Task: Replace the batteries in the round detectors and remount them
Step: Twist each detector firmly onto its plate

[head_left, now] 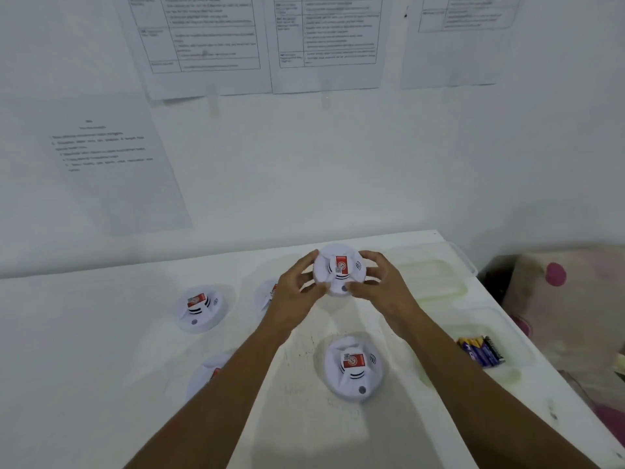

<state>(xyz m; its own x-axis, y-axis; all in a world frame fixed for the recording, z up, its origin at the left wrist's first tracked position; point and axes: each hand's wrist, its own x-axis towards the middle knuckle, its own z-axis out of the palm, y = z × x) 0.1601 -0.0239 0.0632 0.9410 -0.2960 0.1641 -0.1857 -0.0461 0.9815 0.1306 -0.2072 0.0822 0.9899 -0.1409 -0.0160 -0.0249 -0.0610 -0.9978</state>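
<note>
A white round detector (339, 269) with a red label sits just above the centre of the frame, raised over the white table (101, 367) and grasped from both sides. The left hand (297, 292) clasps its left edge, the right hand (378, 282) its right edge, fingers curled around the rim; its underside is hidden.

Four more detectors lie on the table. One at lower centre (353, 367) and one at left of centre (200, 309) show fully. Another (265, 296) is mostly hidden behind the left hand, and a fourth (206, 374) is half covered by the left forearm.

At the right edge, a clear tray (456, 289) is hard to make out against the table; batteries (481, 350) lie in its near compartment. Printed sheets (209, 38) hang on the wall at the top, their text blurred and the upper ones cut off.
</note>
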